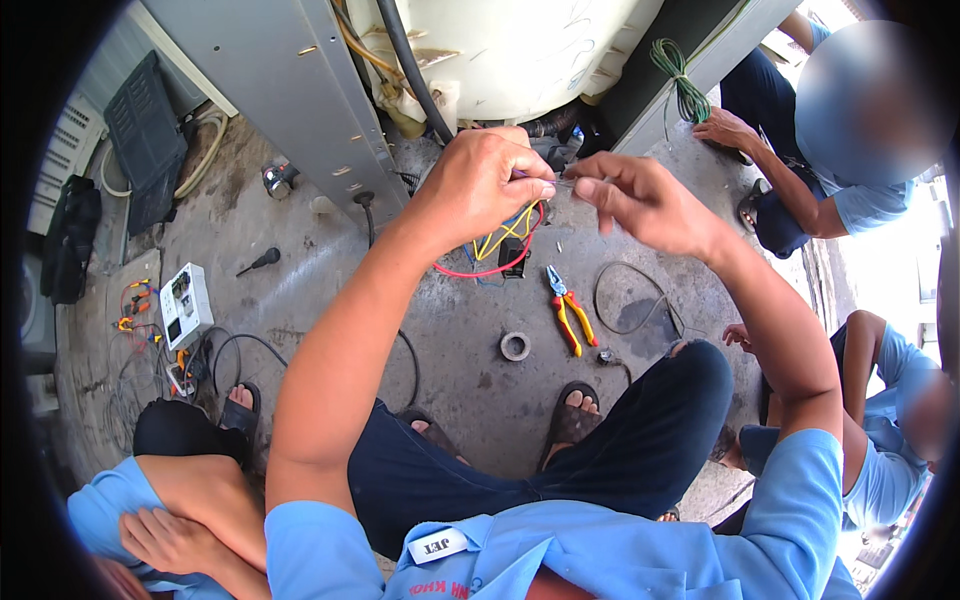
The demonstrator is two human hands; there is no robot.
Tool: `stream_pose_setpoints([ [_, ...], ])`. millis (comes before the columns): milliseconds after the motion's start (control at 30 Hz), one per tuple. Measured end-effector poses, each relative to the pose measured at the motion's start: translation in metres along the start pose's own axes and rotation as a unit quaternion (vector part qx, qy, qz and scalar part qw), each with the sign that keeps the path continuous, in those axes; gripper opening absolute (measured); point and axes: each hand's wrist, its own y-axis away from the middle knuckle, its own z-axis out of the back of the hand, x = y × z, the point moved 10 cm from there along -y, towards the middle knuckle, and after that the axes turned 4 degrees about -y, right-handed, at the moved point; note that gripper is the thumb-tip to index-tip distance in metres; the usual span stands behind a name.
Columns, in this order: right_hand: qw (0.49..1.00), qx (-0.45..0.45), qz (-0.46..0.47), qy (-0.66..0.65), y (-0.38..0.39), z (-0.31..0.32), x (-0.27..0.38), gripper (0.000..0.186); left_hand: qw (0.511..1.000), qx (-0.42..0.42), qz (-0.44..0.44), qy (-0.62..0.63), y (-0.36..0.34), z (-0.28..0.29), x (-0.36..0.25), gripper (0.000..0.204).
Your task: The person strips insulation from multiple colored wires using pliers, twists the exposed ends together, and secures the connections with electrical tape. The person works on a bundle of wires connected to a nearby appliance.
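Observation:
My left hand (478,185) pinches thin wires between thumb and fingertips, in front of a white tub inside an open grey cabinet. Close against it, my right hand (645,203) has its thumb and finger around what looks like a thin wire end; the exact grip is hard to make out. Below my left hand hang a yellow wire (490,243) and a red wire (487,273), in loops beside a small black part (514,259). Pliers (568,312) with red and yellow handles lie on the floor, near a roll of tape (515,346).
The white tub (510,60) stands between grey cabinet panels (290,80). A co-worker at the right has a hand (728,132) near a green wire coil (680,82). Other people crouch at lower left and right. A white box (187,305) with cables stands left.

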Motion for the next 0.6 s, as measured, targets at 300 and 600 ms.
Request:
stream_pose_setpoints([
  [300, 0.816, 0.074, -0.410, -0.401, 0.021, -0.062, -0.066, 0.022, 1.000, -0.001, -0.019, -0.005, 0.000, -0.006, -0.005, 0.015],
  [600, 0.983, -0.036, -0.154, -0.092, -0.001, -0.010, -0.029, 0.021, 1.000, 0.005, 0.010, 0.009, -0.003, 0.001, -0.003, 0.016],
])
